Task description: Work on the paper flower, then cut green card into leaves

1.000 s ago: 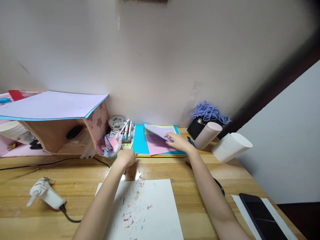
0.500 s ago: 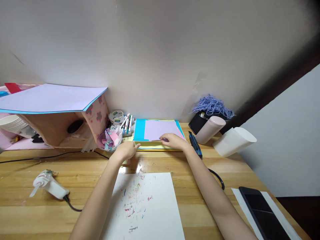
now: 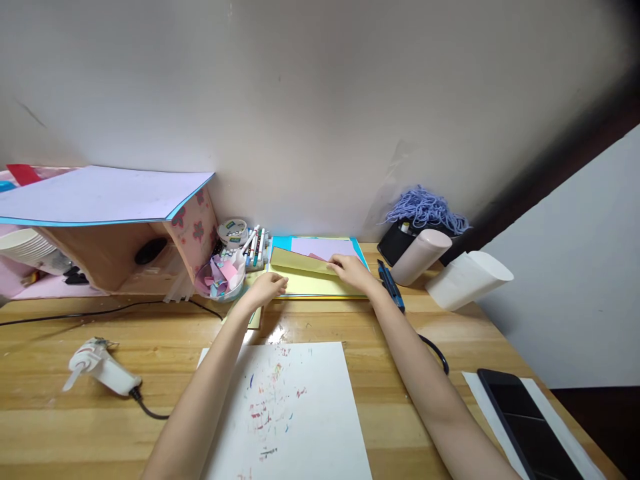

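Glossy wooden worktop [image 3: 75, 427] set against a wall. White sheet [image 3: 295, 427] smudged with colour at the near edge. Corded glue gun [image 3: 100, 365] to the left. At the back, stack of coloured paper [image 3: 310, 285], with bowl of paper scraps [image 3: 217, 283] just left and blue cutter [image 3: 390, 285] just right.

- Both bare arms reach forward from the bottom edge and converge toward the middle of the view.
- The left forearm [image 3: 200, 407] runs up and to the right, with the elbow out of frame and the wrist straight.
- The left hand [image 3: 267, 288] lies low and palm down, fingers loosely stretched and pointing right, gripping nothing.
- The right forearm [image 3: 425, 380] runs up and to the left, its wrist bent slightly inward.
- The right hand [image 3: 353, 270] sits a little farther out, knuckles up, fingers drawn together in a pinch pointing left; the thumb is hidden beneath.
- The hands are near each other but apart, fingertips facing.
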The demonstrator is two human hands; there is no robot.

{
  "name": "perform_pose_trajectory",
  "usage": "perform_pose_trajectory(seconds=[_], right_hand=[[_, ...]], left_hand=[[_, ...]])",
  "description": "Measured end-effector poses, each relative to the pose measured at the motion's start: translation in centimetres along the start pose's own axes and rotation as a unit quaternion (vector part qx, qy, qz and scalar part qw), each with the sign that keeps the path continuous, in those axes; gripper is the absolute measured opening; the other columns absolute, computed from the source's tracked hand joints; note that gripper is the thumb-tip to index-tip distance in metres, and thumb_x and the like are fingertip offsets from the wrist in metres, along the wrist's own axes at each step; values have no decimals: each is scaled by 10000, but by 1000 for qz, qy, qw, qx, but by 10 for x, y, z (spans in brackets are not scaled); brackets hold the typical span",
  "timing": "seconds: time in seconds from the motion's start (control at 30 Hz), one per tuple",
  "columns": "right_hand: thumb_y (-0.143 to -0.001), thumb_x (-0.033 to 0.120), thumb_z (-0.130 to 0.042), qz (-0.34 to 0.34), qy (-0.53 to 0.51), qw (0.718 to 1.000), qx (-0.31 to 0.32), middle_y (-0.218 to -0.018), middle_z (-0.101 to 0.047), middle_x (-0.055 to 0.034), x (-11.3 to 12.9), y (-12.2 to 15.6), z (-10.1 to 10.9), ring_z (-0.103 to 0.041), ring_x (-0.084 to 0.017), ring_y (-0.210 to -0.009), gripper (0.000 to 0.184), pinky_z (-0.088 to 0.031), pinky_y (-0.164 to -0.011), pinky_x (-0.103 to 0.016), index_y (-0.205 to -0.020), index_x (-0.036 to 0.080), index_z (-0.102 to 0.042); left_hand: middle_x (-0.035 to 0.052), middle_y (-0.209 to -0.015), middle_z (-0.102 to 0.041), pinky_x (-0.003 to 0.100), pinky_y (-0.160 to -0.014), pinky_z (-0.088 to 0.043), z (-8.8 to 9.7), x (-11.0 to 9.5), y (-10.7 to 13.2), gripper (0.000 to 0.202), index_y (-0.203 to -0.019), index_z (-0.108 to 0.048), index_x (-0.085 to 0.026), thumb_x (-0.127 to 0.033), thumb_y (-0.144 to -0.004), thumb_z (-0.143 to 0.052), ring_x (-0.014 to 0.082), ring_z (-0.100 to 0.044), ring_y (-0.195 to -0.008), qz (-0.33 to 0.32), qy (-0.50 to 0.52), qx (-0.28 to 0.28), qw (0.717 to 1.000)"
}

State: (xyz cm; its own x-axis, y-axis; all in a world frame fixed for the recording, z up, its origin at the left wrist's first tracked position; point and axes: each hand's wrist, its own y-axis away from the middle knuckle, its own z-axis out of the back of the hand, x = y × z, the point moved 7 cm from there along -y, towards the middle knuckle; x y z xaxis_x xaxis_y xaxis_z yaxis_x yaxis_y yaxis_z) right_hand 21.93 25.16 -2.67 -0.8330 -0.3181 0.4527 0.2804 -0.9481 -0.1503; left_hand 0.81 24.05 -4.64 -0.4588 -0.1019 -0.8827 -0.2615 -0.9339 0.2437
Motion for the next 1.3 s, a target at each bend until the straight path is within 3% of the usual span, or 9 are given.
perform_pose_trajectory(seconds=[0.1,0.2,0.43,0.63,0.8,0.97,1.3], right_hand=[[-827,283,-472,-3,-14,1000,11,-797,-669,-36,-2,0,-2,-573,-151,-715,189,-378,-647,-237,-814,185,-633],[-795,310,-520,-2,-31,999,31,-758,-671,-24,-2,2,-5,-581,-142,-693,175,-391,-623,-226,-757,191,-643],[-623,355,-692,-16,-120,988,94,-732,-676,-11,-11,5,-16,-603,-156,-730,192,-436,-634,-222,-705,183,-664],[-626,382,-689,-26,-135,988,70,-806,-662,-37,-22,2,-20,-602,-154,-742,273,-454,-678,-249,-783,161,-651],[-581,429,-725,72,-143,984,73,-996,-595,-61,6,4,-25,-570,-176,-889,437,-450,-775,-280,-927,182,-623],[-660,434,-676,114,-84,988,62,-1024,-578,-73,28,5,-28,-526,-204,-962,430,-419,-824,-315,-1002,187,-594],[-786,421,-553,110,-98,987,63,-1001,-592,-70,23,2,-28,-531,-189,-948,306,-404,-829,-299,-970,181,-603]], left_hand=[[102,-798,-676,315,-689,-478,-4,10,-8,269,-765,-631,-122,-332,-601,-663,239,-624,-794,10,46,-2,999],[103,-772,-673,325,-706,-490,-3,13,-10,296,-733,-625,-124,-342,-554,-717,236,-629,-789,17,92,-3,996],[96,-769,-678,316,-748,-489,-7,17,-10,298,-664,-612,-136,-430,-640,-654,211,-639,-774,30,170,20,985],[69,-638,-662,307,-710,-472,-7,15,-8,250,-566,-600,-142,-368,-608,-697,214,-630,-725,31,168,18,985],[49,-712,-670,303,-734,-461,1,2,-2,245,-671,-613,-140,-302,-544,-745,203,-618,-768,3,179,5,984],[51,-784,-662,300,-789,-450,1,-2,-5,327,-786,-610,-122,-279,-531,-742,181,-613,-772,-33,215,2,976],[15,-678,-593,283,-710,-492,4,9,-16,138,-665,-531,-144,-259,-647,-605,142,-612,-657,-25,192,-62,979]])
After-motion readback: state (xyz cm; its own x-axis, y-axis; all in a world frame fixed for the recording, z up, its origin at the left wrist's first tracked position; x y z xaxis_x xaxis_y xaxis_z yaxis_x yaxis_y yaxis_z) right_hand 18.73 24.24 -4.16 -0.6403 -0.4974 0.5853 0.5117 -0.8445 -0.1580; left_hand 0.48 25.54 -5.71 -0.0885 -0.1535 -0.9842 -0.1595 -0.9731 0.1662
